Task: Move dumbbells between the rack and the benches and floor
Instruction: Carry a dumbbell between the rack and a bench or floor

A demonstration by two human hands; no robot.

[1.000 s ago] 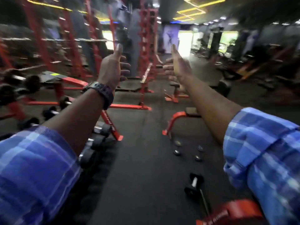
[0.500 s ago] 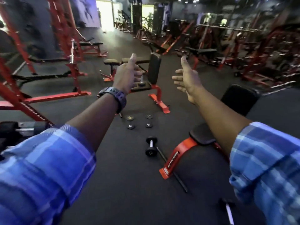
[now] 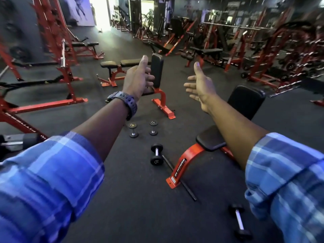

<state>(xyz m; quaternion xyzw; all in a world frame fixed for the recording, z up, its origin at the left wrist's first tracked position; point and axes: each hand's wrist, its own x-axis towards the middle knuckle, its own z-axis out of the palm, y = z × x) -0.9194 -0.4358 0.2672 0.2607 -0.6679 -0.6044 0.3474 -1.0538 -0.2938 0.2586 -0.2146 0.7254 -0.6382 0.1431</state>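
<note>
Both my arms are stretched out in front of me, holding nothing. My left hand, with a dark watch on its wrist, has the thumb up and fingers loosely curled. My right hand is flat with straight fingers. On the dark floor below lie a small black dumbbell, two smaller dumbbells beyond it, and another dumbbell at the lower right. A red-framed bench with black pads stands under my right arm. Part of the dumbbell rack shows at the left edge.
A thin black bar lies on the floor by the bench foot. A second upright bench and a flat bench stand ahead. Red power racks line the left; machines fill the right background.
My view has swung right, away from the dumbbell rack toward the benches and floor dumbbells. Both arms stay outstretched and empty; my right fingers have straightened a little.
</note>
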